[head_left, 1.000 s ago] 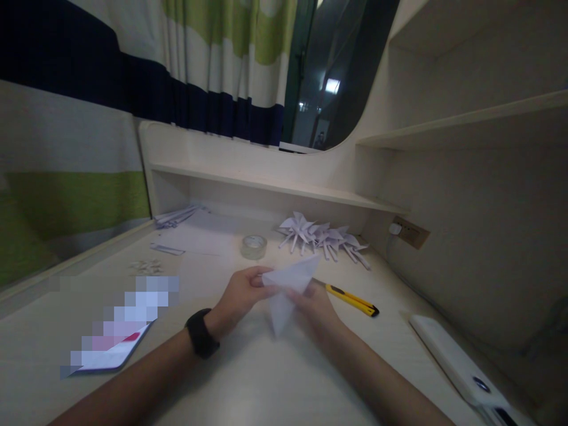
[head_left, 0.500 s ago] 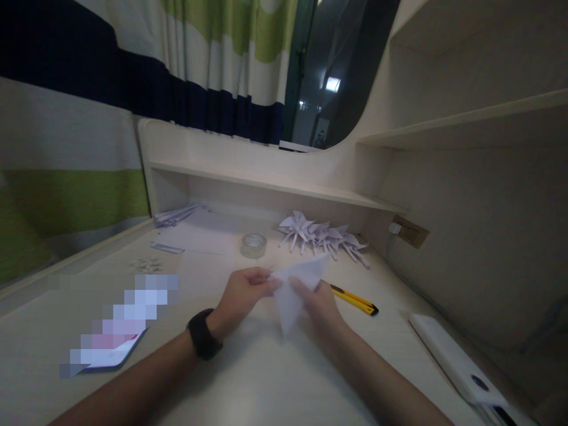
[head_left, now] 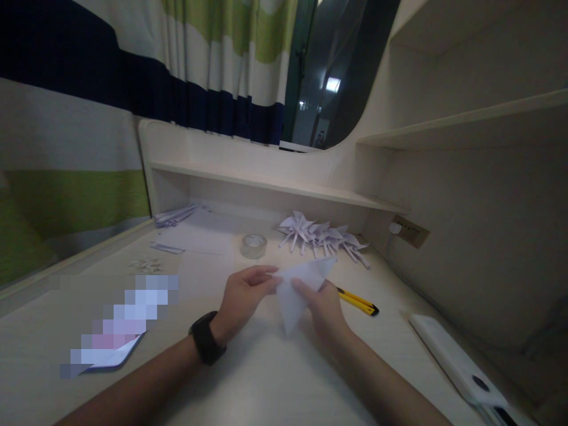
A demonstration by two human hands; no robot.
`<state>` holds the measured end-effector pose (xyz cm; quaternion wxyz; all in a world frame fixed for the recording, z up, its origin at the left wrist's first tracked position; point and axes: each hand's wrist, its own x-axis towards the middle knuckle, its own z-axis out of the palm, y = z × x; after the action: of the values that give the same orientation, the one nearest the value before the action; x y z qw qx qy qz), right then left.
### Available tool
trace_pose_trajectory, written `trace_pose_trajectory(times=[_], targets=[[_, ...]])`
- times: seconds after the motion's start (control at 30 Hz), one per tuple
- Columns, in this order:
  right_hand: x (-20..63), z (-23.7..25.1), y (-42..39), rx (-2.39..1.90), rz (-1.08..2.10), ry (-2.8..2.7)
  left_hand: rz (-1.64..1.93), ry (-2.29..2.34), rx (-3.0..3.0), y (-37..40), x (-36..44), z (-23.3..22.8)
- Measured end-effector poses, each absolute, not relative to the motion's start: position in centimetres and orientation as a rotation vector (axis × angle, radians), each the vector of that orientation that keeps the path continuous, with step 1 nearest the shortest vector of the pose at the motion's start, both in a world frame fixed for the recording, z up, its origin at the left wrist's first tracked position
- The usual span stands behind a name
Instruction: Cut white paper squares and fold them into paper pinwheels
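On the pale desk (head_left: pixel 248 378) a heap of finished paper shapes (head_left: pixel 322 235) waits near the back edge, while the left hand (head_left: pixel 244 296) and right hand (head_left: pixel 323 307) both pinch a half-folded sheet (head_left: pixel 298 287).

Bare forearms, black wristband (head_left: pixel 206 345) on the left wrist

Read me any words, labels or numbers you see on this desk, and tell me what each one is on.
No text is readable.
Card at the left: pixelated, unreadable.
Yellow utility knife: no legible marking.
White device at the right: no legible marking.
Tape roll: no label shows.
Folded white paper, held by the left hand and the right hand: blank.
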<state>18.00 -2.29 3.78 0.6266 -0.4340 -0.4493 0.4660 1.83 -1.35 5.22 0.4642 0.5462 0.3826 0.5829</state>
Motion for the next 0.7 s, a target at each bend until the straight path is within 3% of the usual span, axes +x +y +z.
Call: trace_pose_trajectory(times=[0.7], targets=[[17.94,4.33,-2.59,-0.971,1.074,-0.990,1.469,0.958,1.357,-1.98,2.03,5.43]])
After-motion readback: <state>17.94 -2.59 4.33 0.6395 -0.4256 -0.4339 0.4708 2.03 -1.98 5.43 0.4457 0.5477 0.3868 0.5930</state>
